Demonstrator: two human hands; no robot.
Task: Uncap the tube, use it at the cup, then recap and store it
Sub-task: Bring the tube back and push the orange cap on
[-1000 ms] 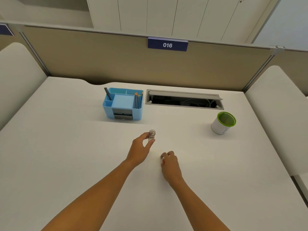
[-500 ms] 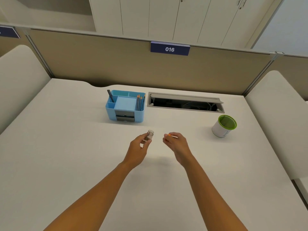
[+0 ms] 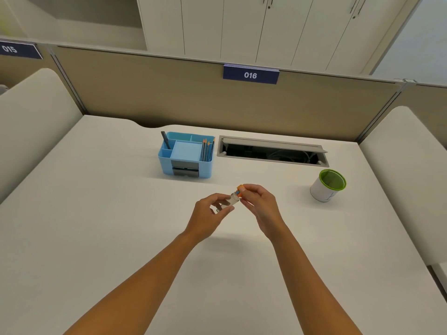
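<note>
A small clear tube (image 3: 231, 200) is held above the middle of the white desk, tilted with its mouth up and to the right. My left hand (image 3: 210, 215) grips its body. My right hand (image 3: 260, 203) pinches an orange cap (image 3: 240, 189) right at the tube's mouth; whether the cap is seated I cannot tell. The white cup with a green rim (image 3: 328, 185) stands upright to the right, well apart from both hands.
A blue desk organizer (image 3: 186, 154) with pencils and a pen stands behind the hands. To its right an open cable tray (image 3: 272, 151) is set into the desk. Beige partitions wall the desk at the back and both sides.
My right hand lifted the orange cap off the desk and brought it left to the tube's mouth. My left hand kept hold of the tube and tilted it toward the cap.
</note>
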